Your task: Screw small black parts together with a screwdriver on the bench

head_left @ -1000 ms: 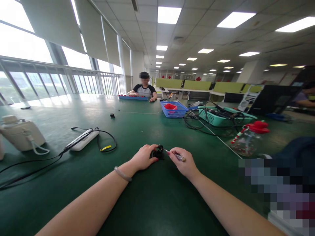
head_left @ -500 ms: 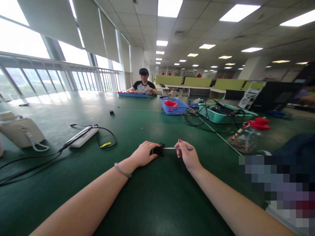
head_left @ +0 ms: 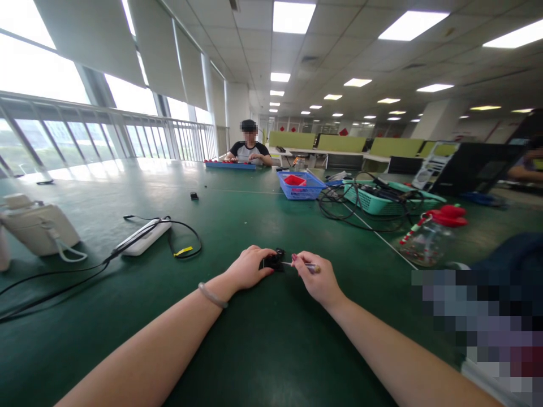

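Observation:
A small black part (head_left: 274,262) lies on the green table (head_left: 263,345) in front of me. My left hand (head_left: 249,267) grips it from the left, thumb on the near side and fingers on the far side. In my right hand (head_left: 317,278) is a thin screwdriver-like tool (head_left: 313,267), pinched near its handle. Its metal shaft points left, and the tip meets or nearly meets the right side of the black part. Fine detail of the part is too small to make out.
A white power bank (head_left: 146,237) with black cables and a beige case (head_left: 40,228) are at left. Farther off are a blue basket (head_left: 302,191), a green basket (head_left: 373,200) and tangled cables. A red-lidded jar (head_left: 428,243) stands right. A person (head_left: 249,148) sits opposite.
My right hand has moved its fingers left along the tool, closer to the black part, and the tool now tilts slightly. My left hand keeps its hold.

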